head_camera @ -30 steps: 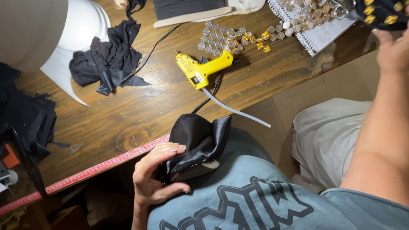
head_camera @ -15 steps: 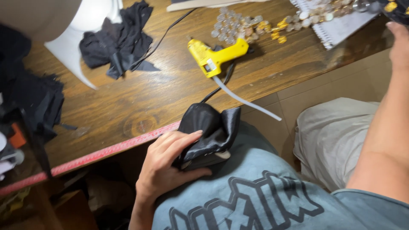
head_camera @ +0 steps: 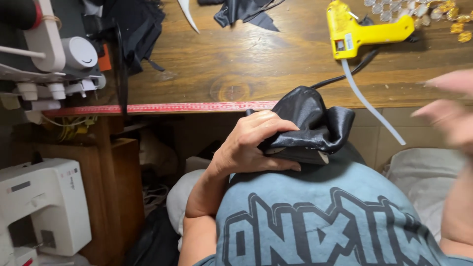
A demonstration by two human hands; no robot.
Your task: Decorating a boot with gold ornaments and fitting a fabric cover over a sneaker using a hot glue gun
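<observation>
While the left hand [head_camera: 251, 145] pressed a bundle of shiny black satin [head_camera: 310, 120] against the person's blue-grey T-shirt [head_camera: 320, 216], fingers curled closed over the cloth, the right hand [head_camera: 451, 111] hung blurred at three o'clock, apparently open and holding nothing, though the blur left that uncertain. The satin sat just below the edge of the wooden table [head_camera: 256, 64], at about six o'clock from the knot in the boards. A yellow glue gun [head_camera: 362, 32] lay on the table at one o'clock from the bundle, a pale glue stick [head_camera: 372, 106] trailing from its rear over the table edge. A red tape measure [head_camera: 162, 107] ran along that edge toward nine o'clock, where white sewing machines [head_camera: 44, 207] stood. Judged from this view, the folds would hold best with the left grip kept firm and the loose corner tucked under before the right hand reached for the gun.
</observation>
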